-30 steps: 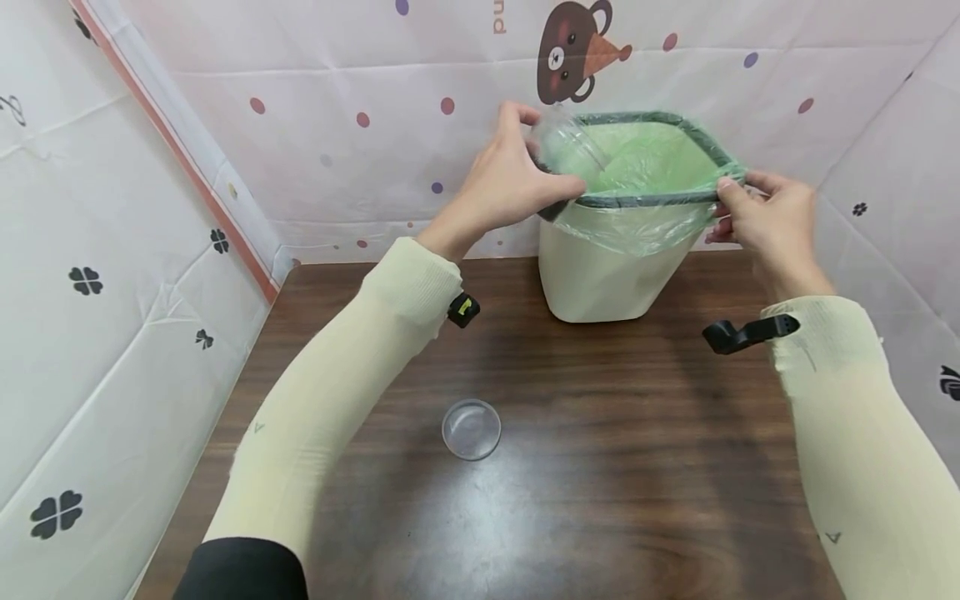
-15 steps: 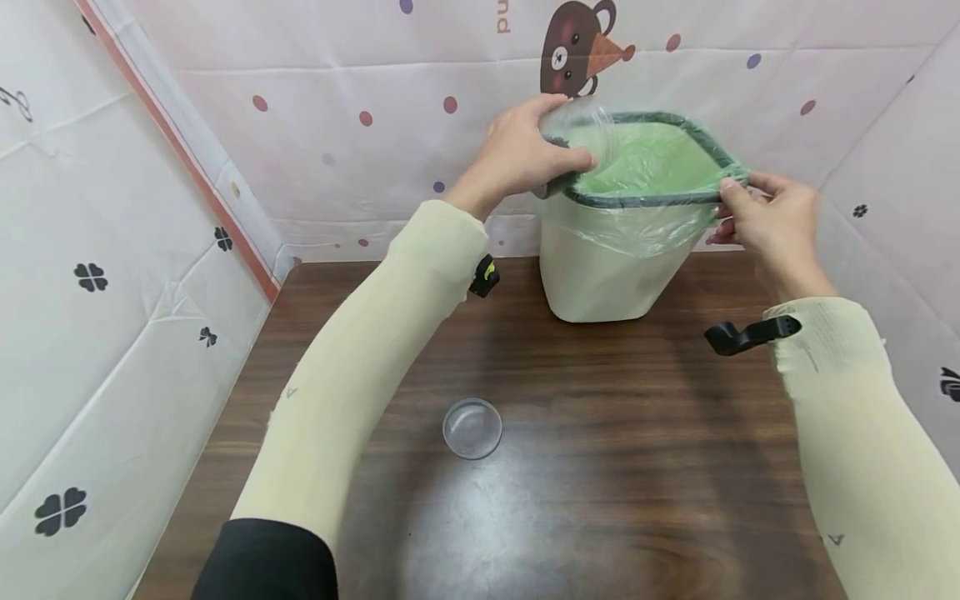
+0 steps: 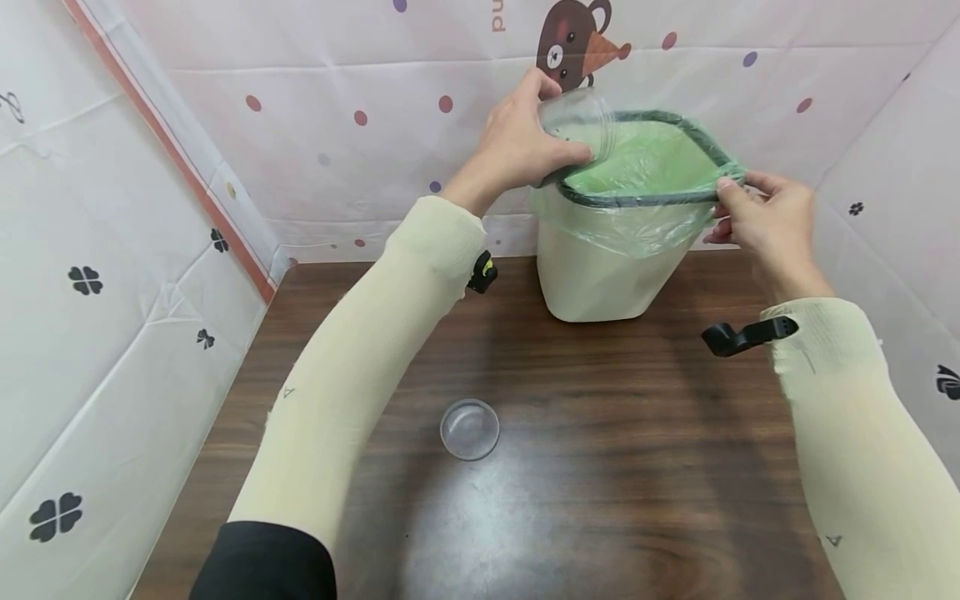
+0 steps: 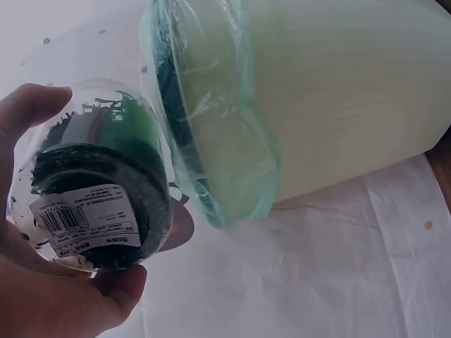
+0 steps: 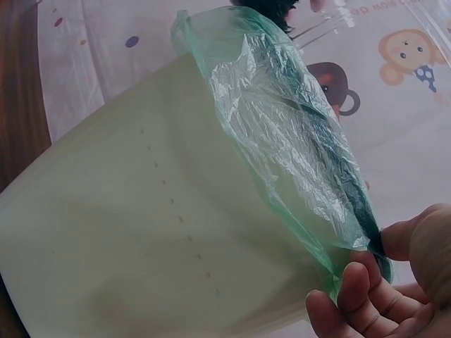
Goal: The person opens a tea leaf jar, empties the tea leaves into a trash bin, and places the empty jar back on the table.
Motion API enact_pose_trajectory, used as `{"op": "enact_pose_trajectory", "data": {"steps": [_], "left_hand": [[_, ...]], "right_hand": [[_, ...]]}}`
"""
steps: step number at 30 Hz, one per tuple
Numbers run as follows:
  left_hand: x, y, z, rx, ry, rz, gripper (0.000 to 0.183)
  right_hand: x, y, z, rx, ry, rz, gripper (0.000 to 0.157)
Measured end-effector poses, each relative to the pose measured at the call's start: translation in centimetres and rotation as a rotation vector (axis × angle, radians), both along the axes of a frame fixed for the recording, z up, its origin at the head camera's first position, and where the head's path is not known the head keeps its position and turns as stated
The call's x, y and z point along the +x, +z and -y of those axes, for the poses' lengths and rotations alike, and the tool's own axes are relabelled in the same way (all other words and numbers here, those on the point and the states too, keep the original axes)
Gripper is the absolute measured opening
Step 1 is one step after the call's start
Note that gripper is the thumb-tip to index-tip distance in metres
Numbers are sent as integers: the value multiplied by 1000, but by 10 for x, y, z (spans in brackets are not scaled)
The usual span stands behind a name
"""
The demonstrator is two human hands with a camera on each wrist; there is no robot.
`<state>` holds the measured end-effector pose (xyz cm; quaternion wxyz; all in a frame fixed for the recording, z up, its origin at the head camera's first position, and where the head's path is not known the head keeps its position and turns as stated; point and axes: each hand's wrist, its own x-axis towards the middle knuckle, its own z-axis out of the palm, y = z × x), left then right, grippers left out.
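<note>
My left hand (image 3: 517,142) grips a clear round jar (image 3: 576,117), tilted with its mouth toward the bin. In the left wrist view, dark shredded bits (image 4: 91,163) show inside the jar, and a white barcode label (image 4: 88,218) is on its base. The cream trash bin (image 3: 603,283) stands upright at the back, lined with a green plastic bag (image 3: 637,229) folded over its rim. At the bin's right corner, my right hand (image 3: 776,217) pinches the bag and rim between thumb and fingers. The bin's bottom inside is hidden.
A clear round lid (image 3: 469,430) lies on the brown wooden table (image 3: 585,467), in front of the bin. Patterned cloth (image 3: 315,125) hangs behind the table and at both sides. Black wrist-camera mounts (image 3: 750,336) stick out from the sleeves.
Over the last second my left hand has moved rightward and turned the jar over the bin's left rim. Less dark stuff shows in the jar in the head view. My right hand stays put.
</note>
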<state>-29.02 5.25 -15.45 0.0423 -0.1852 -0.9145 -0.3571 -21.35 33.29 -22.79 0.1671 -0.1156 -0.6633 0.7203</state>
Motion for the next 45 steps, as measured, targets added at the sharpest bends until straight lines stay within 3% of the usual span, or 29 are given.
{"op": "enact_pose_trajectory", "data": {"steps": [11,18,25,30,36,45], "left_hand": [[-2,-4,3,-7,-3,-1,75],[-2,-3,0,-38,-55,-25,79],[-2,-4,3,58,-52,52,81],[-3,-5,0,-15,-73,-10,84],[-2,-1,-6,6,-32,9,90],[-1,0,-5,46,6,37,84]], "right_hand": [[-1,-1,0,8,-1,-1,58],[1,0,0,14,-2,14,59],[1,1,0,18,-1,18,60],[0,2,0,39,-6,17,57],[0,3,1,51,-13,31,57],[0,2,3,50,-8,26,61]]}}
